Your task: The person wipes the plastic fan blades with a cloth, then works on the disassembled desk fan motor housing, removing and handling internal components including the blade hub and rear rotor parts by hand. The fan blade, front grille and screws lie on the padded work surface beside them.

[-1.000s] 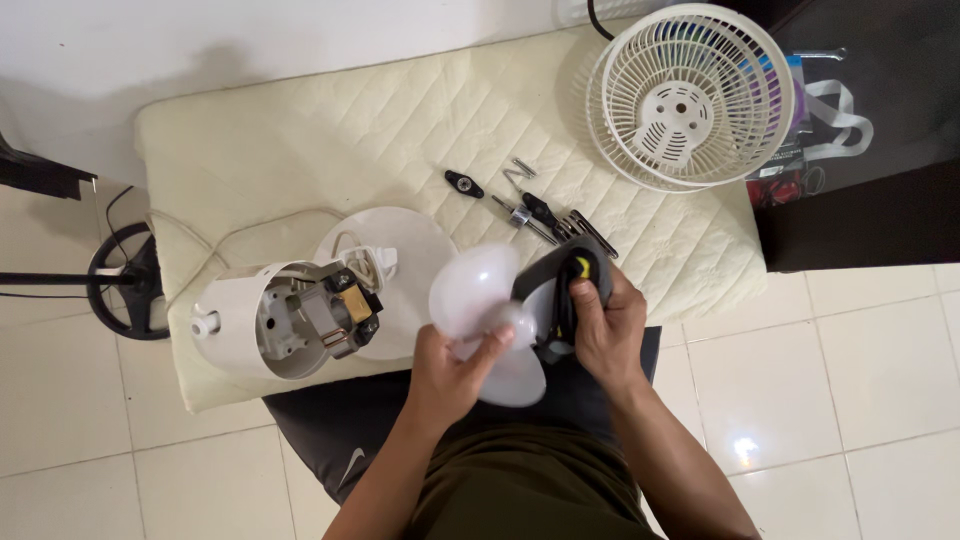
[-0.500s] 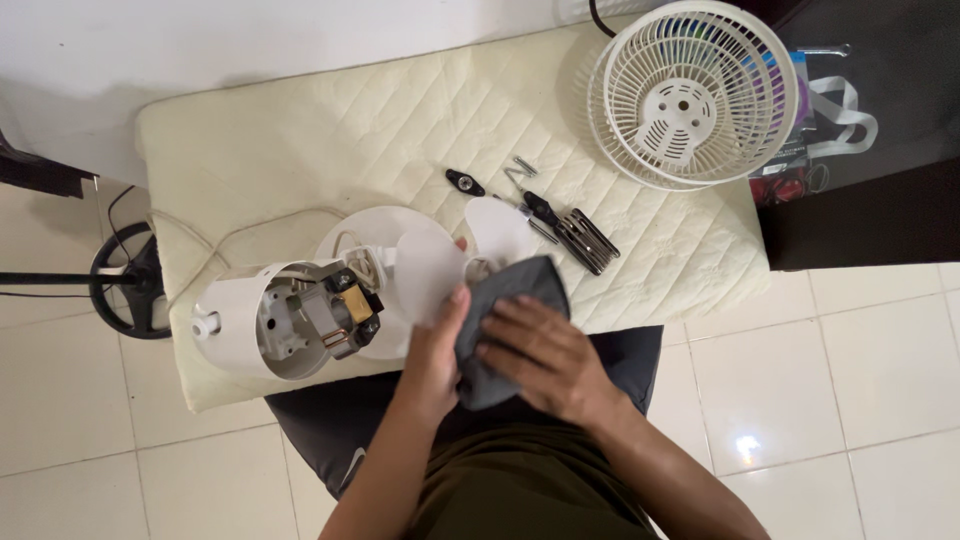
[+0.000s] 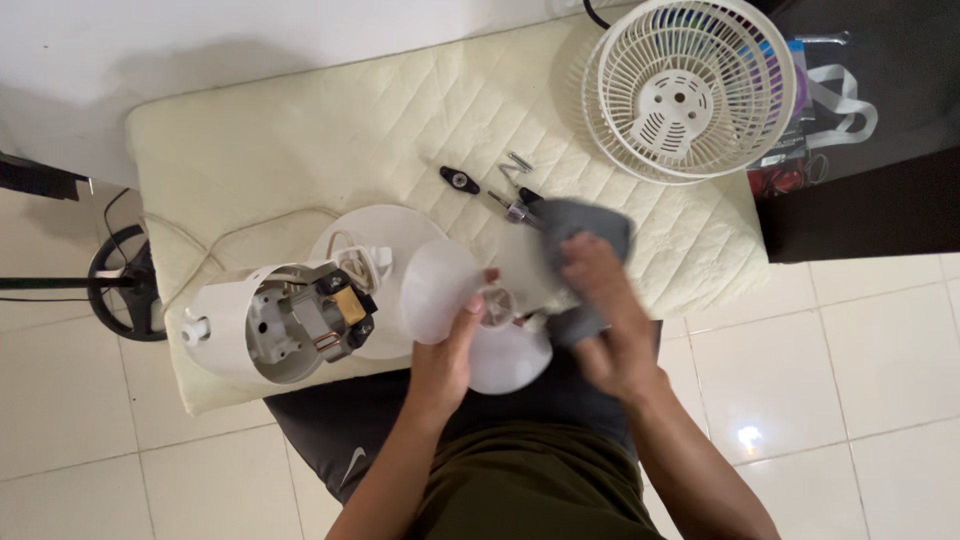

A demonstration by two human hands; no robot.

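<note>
Over the cream quilted pad [image 3: 300, 130], the left hand [image 3: 447, 360] is gripping the translucent white plastic fan blade [image 3: 470, 315] while, at its three o'clock, the right hand [image 3: 605, 320] is clutching a grey cloth [image 3: 590, 225].

A cream quilted pad [image 3: 330, 130] with a diamond stitch lies across the middle of the frame, resting on a floor of pale square tiles [image 3: 870, 350]. On the pad's upper right stands a round cream plastic fan grille [image 3: 688, 88], partly over the edge. Near the centre lie small dark tools — a black oval metal piece [image 3: 459, 180] and short silver screws [image 3: 520, 161]. Lower left on the pad sits a white fan motor housing [image 3: 265, 320], open, its round white base [image 3: 375, 255] behind it — a thin white cord [image 3: 240, 232] curls off to the left.
</note>
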